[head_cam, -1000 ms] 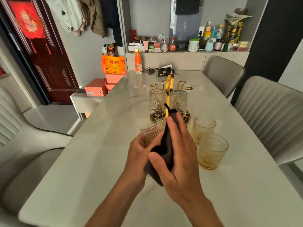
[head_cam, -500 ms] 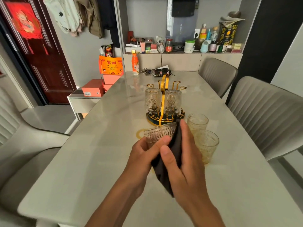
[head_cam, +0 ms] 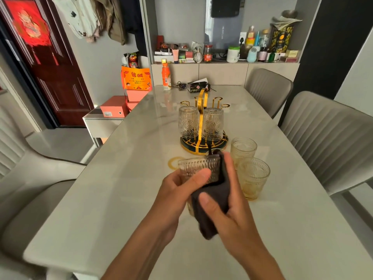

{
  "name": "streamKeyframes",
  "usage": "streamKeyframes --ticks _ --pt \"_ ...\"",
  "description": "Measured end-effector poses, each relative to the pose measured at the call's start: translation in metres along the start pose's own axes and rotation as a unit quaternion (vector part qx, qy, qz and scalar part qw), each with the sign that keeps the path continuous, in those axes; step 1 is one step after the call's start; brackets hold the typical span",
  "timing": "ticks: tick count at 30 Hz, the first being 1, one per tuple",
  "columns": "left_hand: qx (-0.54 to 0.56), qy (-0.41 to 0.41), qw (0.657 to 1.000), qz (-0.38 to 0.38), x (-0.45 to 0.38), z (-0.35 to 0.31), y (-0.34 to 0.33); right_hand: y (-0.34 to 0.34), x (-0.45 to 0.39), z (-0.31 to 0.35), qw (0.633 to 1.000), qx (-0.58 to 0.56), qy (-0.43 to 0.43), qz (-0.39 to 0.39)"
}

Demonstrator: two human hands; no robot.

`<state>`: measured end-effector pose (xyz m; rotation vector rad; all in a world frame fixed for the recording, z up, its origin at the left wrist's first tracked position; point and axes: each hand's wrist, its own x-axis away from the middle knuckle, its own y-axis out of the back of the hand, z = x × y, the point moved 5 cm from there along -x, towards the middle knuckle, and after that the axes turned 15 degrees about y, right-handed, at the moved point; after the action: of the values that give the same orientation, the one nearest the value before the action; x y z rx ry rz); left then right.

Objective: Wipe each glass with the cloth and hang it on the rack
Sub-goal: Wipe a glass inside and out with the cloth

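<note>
The held glass (head_cam: pixel 198 168) is clear with ribbed embossing; the cloth (head_cam: pixel 214 201) on it is dark, matt fabric. The rack (head_cam: pixel 202 102) is shiny gold metal, and the table (head_cam: pixel 121 199) is smooth, pale and faintly glossy.

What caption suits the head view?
Left hand holds a glass; right hand wipes it with a cloth.

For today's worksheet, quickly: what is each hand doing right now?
Left hand: grips the glass.
Right hand: holds the dark cloth against that glass.
</note>
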<state>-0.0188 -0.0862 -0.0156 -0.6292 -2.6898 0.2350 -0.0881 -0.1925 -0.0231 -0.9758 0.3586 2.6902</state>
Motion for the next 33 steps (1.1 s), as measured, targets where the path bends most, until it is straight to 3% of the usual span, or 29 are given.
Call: streamKeyframes --ticks 4,6,8,13,18,23,25,28,30,33 --pt "-0.003 -0.02 1.0 0.021 0.003 0.004 -0.002 0.008 -0.014 0.002 0.968 -0.208 -0.086 -0.108" --pt "0.019 -0.026 0.999 0.022 0.003 0.004 -0.004 0.005 -0.009 -0.001 0.949 -0.239 -0.129 -0.159" --pt "0.052 -0.018 0.998 0.019 0.003 0.005 -0.007 0.001 0.0 0.002 0.954 -0.193 -0.147 -0.176" --pt "0.058 -0.022 0.997 0.045 0.006 0.005 -0.01 0.0 -0.002 0.017 0.983 -0.069 -0.093 -0.141" --pt "0.031 -0.037 0.998 0.036 0.008 0.005 -0.01 0.017 -0.031 0.008 0.972 -0.101 -0.139 -0.158" --pt "0.093 -0.028 0.995 0.012 0.003 -0.004 -0.005 -0.02 0.006 0.019 0.995 0.005 -0.073 -0.068" --pt "0.067 -0.028 0.997 0.029 0.004 -0.001 -0.005 -0.011 0.001 0.011 0.991 -0.014 -0.091 -0.097" --pt "0.038 -0.021 0.997 0.065 0.009 0.01 -0.015 0.016 -0.021 -0.001 0.953 -0.148 -0.189 -0.188" --pt "0.039 -0.03 0.997 0.054 0.009 0.009 -0.017 0.016 -0.019 0.004 0.949 -0.152 -0.206 -0.184" --pt "0.051 -0.05 0.997 0.018 0.005 -0.006 -0.011 -0.006 -0.002 0.022 0.978 -0.069 -0.161 -0.118"
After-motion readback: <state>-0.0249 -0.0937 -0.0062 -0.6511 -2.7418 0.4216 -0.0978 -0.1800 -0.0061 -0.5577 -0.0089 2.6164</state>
